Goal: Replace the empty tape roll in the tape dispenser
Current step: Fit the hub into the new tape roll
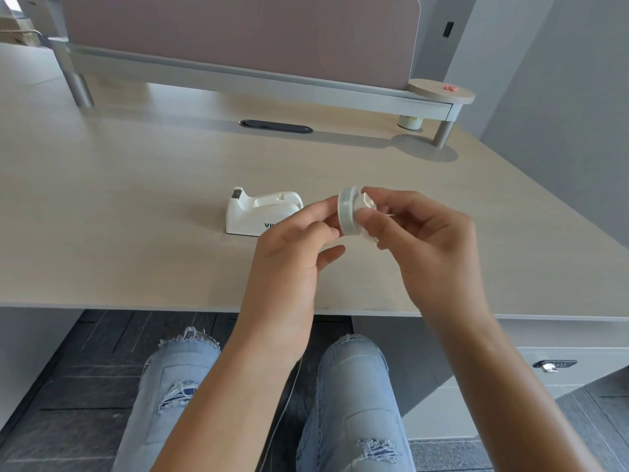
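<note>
A white tape dispenser (258,211) stands on the desk, its cradle empty and its cutter at the left end. Just right of it and above the desk, both hands hold a clear tape roll (348,211) on edge. My left hand (296,253) pinches the roll's left side with thumb and fingers. My right hand (422,240) grips a white plastic hub (369,204) that sits in or against the roll's right side. Whether the hub is fully seated in the roll cannot be told.
The light wood desk (136,206) has a raised shelf with a pink divider panel (238,35) at the back. A small white roll (410,122) sits under the shelf's right end. A dark cable slot (275,126) lies behind the dispenser. A drawer unit (554,364) is lower right.
</note>
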